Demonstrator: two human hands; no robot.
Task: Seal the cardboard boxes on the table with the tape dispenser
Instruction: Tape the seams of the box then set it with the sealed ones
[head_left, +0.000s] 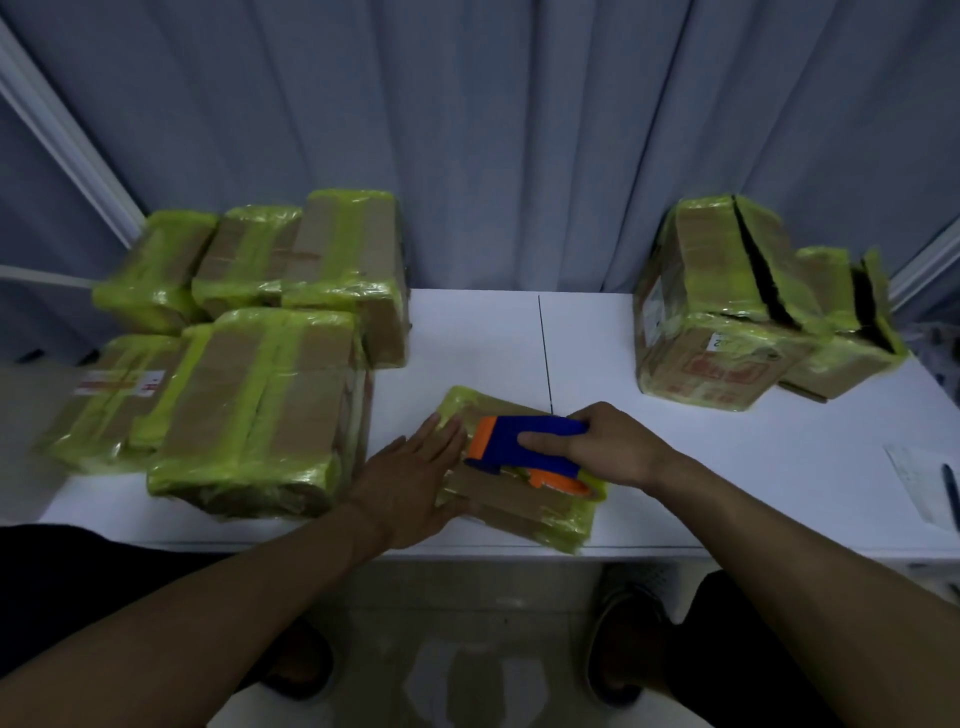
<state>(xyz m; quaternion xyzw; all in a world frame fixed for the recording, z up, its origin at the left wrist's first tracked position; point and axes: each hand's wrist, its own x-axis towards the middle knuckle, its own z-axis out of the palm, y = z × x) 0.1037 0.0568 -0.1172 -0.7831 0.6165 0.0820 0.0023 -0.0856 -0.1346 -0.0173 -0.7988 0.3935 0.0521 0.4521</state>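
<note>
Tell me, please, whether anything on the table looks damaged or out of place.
Yes, the two boxes at the far right. The bigger box has a dark slit running along its top, and the smaller box beside it gapes likewise. Their flaps are not closed, unlike the taped boxes on the left.

Small flat brown cardboard box (519, 506), edges wrapped in yellow-green tape, lies askew at the near edge of the white desk (467, 338). On its top: blue tape dispenser (519, 447) with orange front and orange roll, gripped by the right hand (608, 447). The left hand (410, 478) lies flat on the box's left side, fingers straight. Five brown cardboard boxes banded in yellow-green tape (260, 405) cluster at desk left, touching one another. Two taped boxes (717, 322) at far right, top flaps parted along dark gaps.
</note>
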